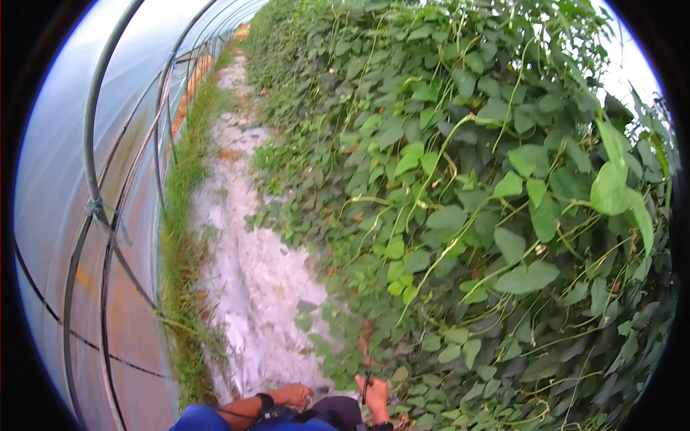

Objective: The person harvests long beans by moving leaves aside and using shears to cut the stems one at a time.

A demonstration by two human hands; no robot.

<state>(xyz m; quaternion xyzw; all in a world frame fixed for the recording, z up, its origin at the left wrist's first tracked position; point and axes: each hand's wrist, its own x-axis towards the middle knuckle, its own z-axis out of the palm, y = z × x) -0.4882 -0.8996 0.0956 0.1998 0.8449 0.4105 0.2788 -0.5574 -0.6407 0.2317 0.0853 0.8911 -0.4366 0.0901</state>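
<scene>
At the bottom of the view my left hand (pixel 293 395) hangs in front of my body, its fingers curled inward. The inside of that hand is hidden. My right hand (pixel 374 396) is closed around a thin black tool (pixel 366 388), whose narrow dark part stands up past the fingers; its kind does not show. That hand is right beside the lower edge of a tall wall of leafy climbing vines (pixel 460 237). Long pale green tendrils (pixel 438 258) hang out from the foliage. A dark band circles my left wrist.
A pale sheet-covered path (pixel 248 287) runs ahead between the vines and a grass strip (pixel 183 266). Along the left, curved metal hoops (pixel 92 144) carry plastic sheeting (pixel 57 179). Large leaves (pixel 618 187) stick out close by at the upper right.
</scene>
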